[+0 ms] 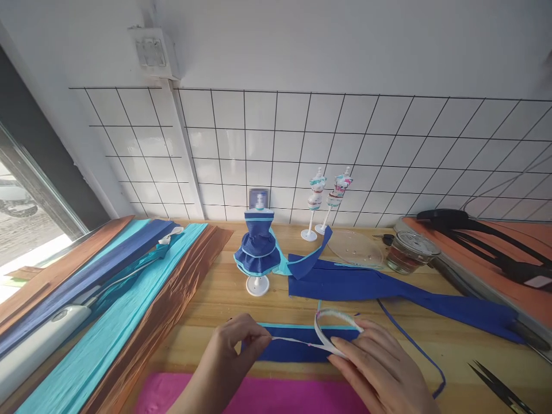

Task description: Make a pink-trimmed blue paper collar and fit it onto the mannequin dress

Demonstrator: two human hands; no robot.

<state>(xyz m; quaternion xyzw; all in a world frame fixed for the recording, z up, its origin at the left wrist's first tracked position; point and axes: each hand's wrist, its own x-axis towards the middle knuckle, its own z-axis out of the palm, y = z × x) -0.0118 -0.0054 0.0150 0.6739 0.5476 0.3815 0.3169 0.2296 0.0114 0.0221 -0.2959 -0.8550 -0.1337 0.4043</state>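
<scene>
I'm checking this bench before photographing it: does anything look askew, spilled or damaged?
No spill or damage stands out. One oddity: a turquoise-edged blue piece curls upward beside the dressed mannequin, whereas the blue strip near the pink sheet lies flat.

white tiled wall [293, 149] | wooden tabletop [219, 293] | left: bright window [30, 224], perhaps a doorway

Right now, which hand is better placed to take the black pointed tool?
Probably the right hand: nearer the black pointed tool, though holding the white roll. The left hand, farther away, pinches the strip.
</scene>
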